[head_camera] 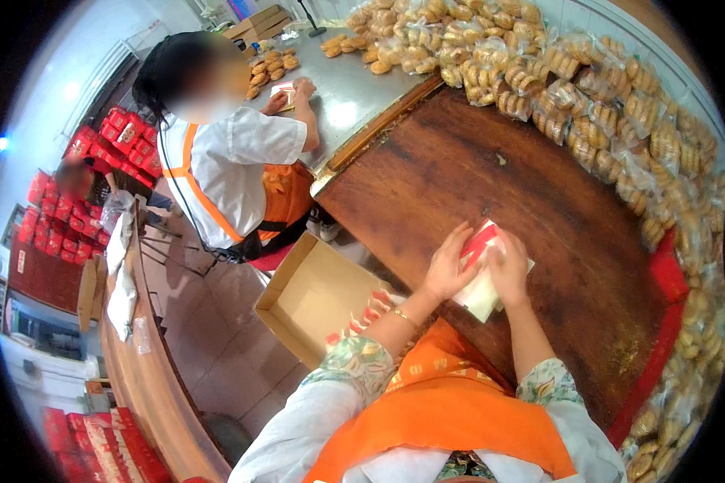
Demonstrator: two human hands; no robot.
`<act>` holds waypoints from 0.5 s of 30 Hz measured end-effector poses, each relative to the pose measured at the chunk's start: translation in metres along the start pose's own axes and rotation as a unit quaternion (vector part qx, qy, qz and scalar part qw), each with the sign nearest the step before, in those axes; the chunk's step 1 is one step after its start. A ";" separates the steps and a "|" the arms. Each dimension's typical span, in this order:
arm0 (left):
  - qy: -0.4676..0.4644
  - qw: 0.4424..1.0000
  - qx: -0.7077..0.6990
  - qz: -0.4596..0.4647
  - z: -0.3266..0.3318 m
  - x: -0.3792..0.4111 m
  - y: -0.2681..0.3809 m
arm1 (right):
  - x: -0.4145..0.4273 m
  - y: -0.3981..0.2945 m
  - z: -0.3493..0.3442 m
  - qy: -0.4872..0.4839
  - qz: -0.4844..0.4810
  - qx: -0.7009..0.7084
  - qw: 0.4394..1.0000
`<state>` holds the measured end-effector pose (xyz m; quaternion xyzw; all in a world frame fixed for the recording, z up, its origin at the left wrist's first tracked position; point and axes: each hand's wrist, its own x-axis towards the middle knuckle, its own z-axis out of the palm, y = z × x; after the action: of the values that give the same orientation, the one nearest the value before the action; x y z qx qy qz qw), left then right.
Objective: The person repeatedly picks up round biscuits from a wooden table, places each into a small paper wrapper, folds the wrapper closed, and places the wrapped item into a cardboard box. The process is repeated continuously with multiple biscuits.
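Over a dark wooden table [519, 175], both my hands are on a white paper wrapper with a red band [482, 293]. My left hand [452, 262] holds its left side, with the thumb along the red band. On the right side lies my right hand [510, 268], slightly blurred, its fingers curled against the paper. Whether anything is inside the wrapper is hidden. Below my left forearm is an open cardboard box [314, 290], with several red-and-white wrapped pieces [368, 315] along its near side, partly covered by my arm.
Clear bags of round baked pastries [616, 115] are heaped along the table's far and right edges. A co-worker [217, 175] stands left at a metal table [362, 90] with loose pastries [272, 69]. Another person [96, 175] is farther off near stacked red boxes [127, 136].
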<state>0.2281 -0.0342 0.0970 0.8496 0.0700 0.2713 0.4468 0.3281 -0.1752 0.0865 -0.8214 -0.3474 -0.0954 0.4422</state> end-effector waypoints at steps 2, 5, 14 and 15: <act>-0.005 1.000 0.014 0.013 0.000 -0.001 -0.001 | 0.000 -0.003 0.004 0.002 -0.010 -0.007 1.000; -0.022 0.999 0.041 0.005 -0.002 0.000 0.003 | 0.002 -0.011 0.002 -0.006 -0.006 -0.029 1.000; -0.033 0.998 0.035 -0.032 0.003 0.007 0.016 | 0.006 -0.003 0.002 -0.020 0.025 -0.042 0.999; -0.004 0.998 0.064 0.004 0.004 0.005 0.010 | 0.004 -0.006 0.002 -0.025 0.037 -0.053 0.998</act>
<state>0.2332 -0.0412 0.1048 0.8779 0.0820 0.2644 0.3907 0.3270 -0.1696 0.0914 -0.8582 -0.3222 -0.0767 0.3921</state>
